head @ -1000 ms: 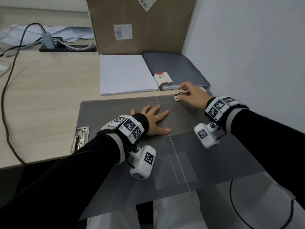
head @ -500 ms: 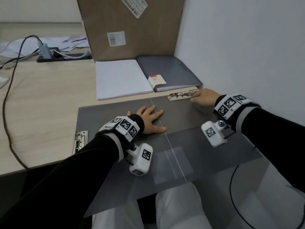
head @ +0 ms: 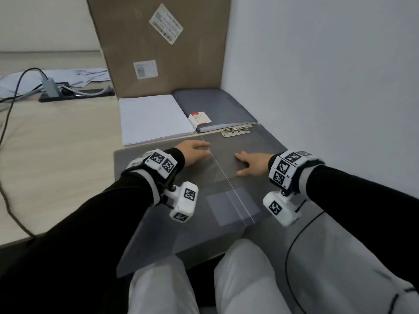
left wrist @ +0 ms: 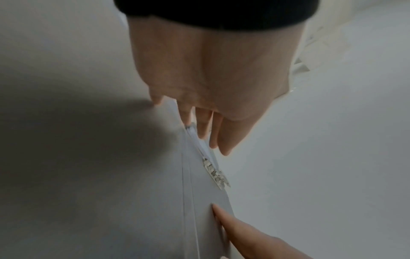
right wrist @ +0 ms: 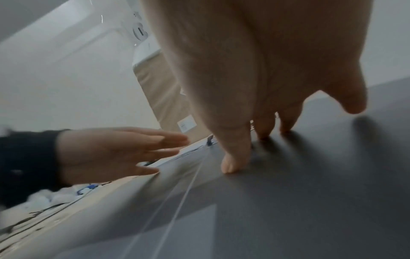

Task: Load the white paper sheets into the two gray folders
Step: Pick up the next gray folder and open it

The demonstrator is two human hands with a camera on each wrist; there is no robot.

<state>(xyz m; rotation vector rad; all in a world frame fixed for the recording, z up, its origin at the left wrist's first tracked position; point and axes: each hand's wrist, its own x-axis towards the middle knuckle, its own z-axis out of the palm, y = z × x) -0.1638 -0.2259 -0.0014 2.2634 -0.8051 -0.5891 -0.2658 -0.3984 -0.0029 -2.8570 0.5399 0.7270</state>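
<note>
Open gray folder (head: 256,150) — right hand (head: 251,164) fingers (right wrist: 235,157) pressing it, left hand (head: 192,152) hovering

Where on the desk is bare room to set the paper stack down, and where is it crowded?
Bare wood on the desk lies left of the open folder and paper stack, inside the dark cable. Crowded: the wall corner, with the closed folder, cardboard box and metal clip.

labels on cardboard box (head: 158,48) illegible

Paper stack (head: 154,118) left of closed folder (head: 217,107)
</note>
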